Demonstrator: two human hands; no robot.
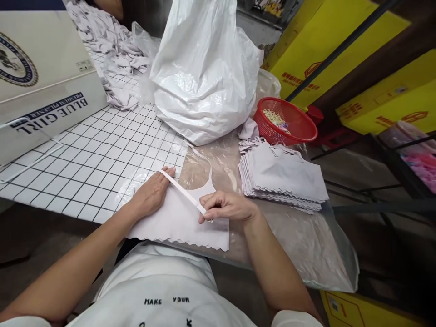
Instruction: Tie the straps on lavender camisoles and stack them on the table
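A pale pinkish camisole top (190, 231) with a wavy hem lies spread at the near table edge. My left hand (152, 193) rests flat on its left side, fingers stretched out together, with the end of a strap by the fingertips. My right hand (225, 206) pinches the other end of that shoulder strap (180, 188) between thumb and fingers, so it runs taut between both hands. The second strap (208, 165) curves loosely away beyond the top. Right of it sits a neat stack of matching tops (286, 175), straps at the far side.
A large white plastic bag (207, 77) stands behind the work. A red basket (289, 125) holds pale loops. At left are a carton (44, 68) and a white wire frame (30, 168); loose garments (109, 45) heap behind. Plastic sheeting (306, 250) covers the table's right side.
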